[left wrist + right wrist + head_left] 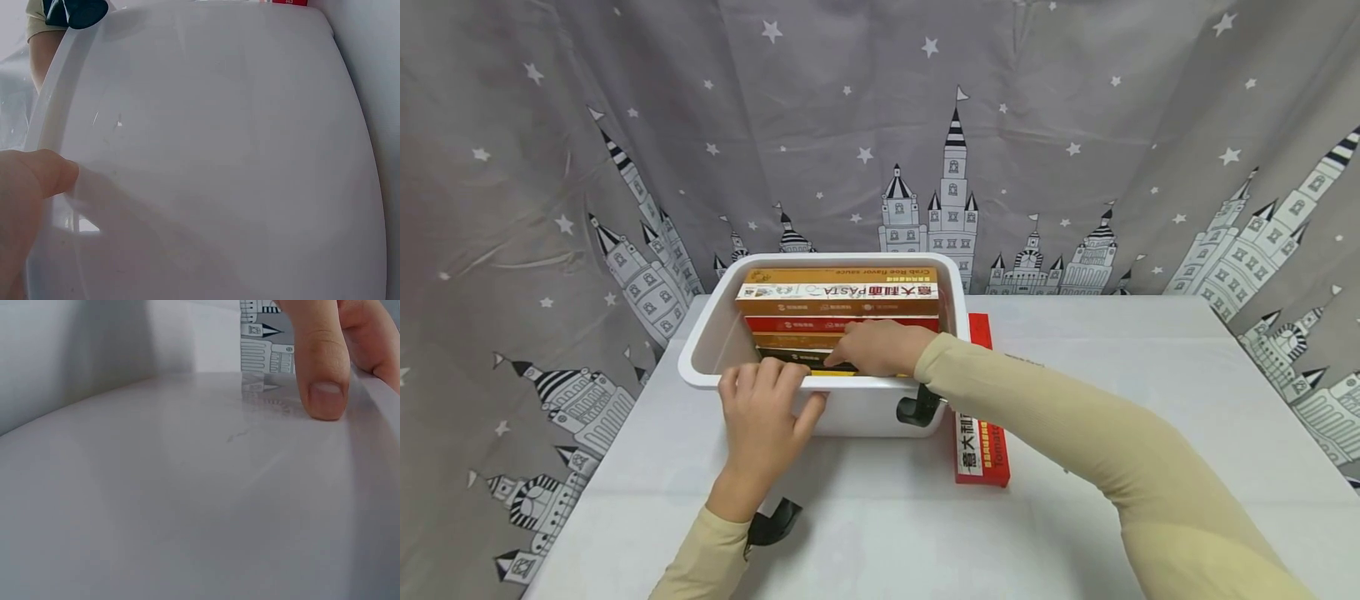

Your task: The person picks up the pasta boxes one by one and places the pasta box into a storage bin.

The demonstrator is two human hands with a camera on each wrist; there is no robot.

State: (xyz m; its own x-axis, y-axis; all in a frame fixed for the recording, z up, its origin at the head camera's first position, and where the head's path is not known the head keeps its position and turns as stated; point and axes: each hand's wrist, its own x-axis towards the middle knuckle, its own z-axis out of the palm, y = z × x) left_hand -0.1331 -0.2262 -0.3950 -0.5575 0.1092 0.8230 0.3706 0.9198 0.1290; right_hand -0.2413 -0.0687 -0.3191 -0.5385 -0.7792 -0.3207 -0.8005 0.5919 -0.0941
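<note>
A white plastic bin [857, 404] holds a row of several pasta boxes standing on edge, in orange, brown, red, black and yellow. My left hand [762, 417] grips the bin's near rim at the left, fingers over the edge and thumb against the outer wall. The left thumb [326, 394] also shows in the right wrist view. Over the near rim, my right hand [883, 346] reaches down into the bin by the front boxes, above the black pasta box [786, 357]. Some of its fingertips are hidden, so whether it pinches a box is unclear.
A red tomato pasta box [992, 454] lies on the white table [1075, 533] against the bin's right side, partly covered by the right forearm. Behind the table hangs a grey curtain [820, 108] printed with castles and stars. Black wrist cameras hang below both wrists.
</note>
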